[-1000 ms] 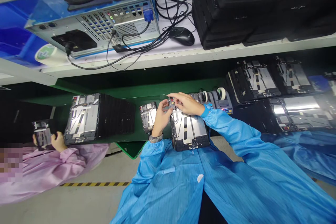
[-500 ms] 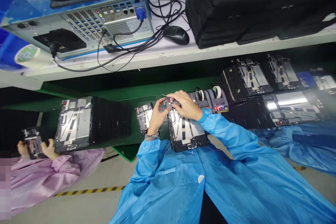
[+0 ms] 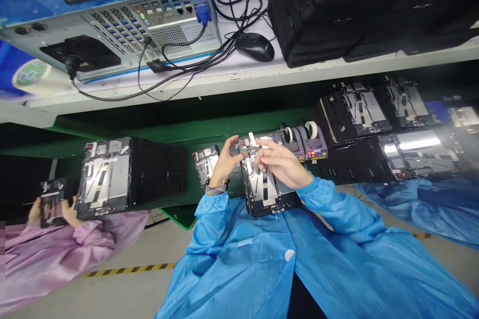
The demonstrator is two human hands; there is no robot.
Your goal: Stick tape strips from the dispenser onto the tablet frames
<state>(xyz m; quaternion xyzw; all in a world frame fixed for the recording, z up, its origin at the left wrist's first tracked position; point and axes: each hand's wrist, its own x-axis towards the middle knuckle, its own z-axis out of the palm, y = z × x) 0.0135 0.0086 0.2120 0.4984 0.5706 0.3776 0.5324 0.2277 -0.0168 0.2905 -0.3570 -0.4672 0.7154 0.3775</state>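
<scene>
An opened tablet-like device, with silver plates, black strips and exposed circuit parts, lies in front of my body. At its upper left corner is my left hand, thumb and fingers apart, the thumb tip near the device's top parts. My right hand is above the device's upper part, its fingertips pinched on a small white strip of tape. Just left of my left hand lies a smaller opened device. Tape dispensers with white rolls and a lit red display stand to the right.
Stacked opened devices stand left, and more devices lie right. On the shelf above are a computer case, cables, a mouse and black stacks. A co-worker's hands hold a device at far left; a blue sleeve shows right.
My right hand has drawn back to the right from the device's top corner, and the white strip now shows at its fingertips. My left hand has stayed near that corner, its fingers spread wider.
</scene>
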